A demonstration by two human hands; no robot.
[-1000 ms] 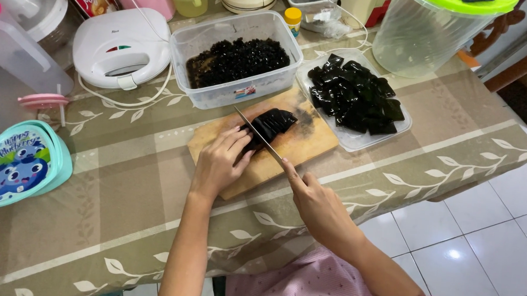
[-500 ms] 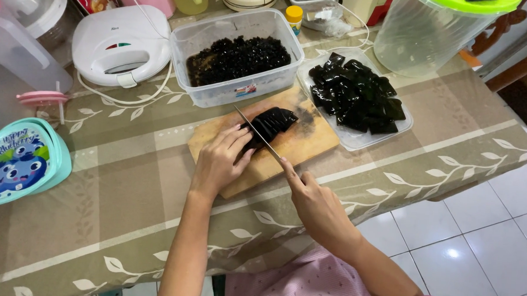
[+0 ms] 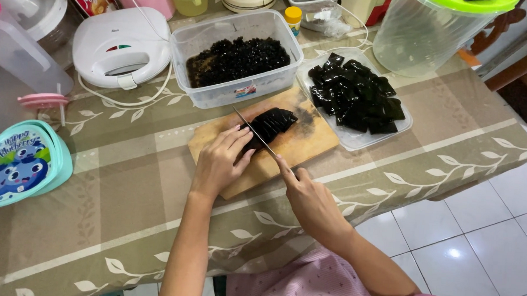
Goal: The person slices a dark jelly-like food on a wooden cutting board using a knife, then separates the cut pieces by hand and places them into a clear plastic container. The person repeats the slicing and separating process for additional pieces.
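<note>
Black jelly slab lies on the wooden cutting board near the middle of the worktop, and you are slicing it. Your left hand rests curled on the near end of the slab, fingers pressing it down; your right hand is closed around the handle of the knife, forefinger laid along it, the blade slanting across the jelly. Such soft jelly probably slips and tears, so keep the left fingertips tucked back from the blade, cut straight down with light pressure, and keep the strips even. Counted: one knife, one board, one slab under the blade. Behind the board stand two clear containers: a deep tub of small dark cubes and a shallow tray of larger dark pieces, too heaped to number.
</note>
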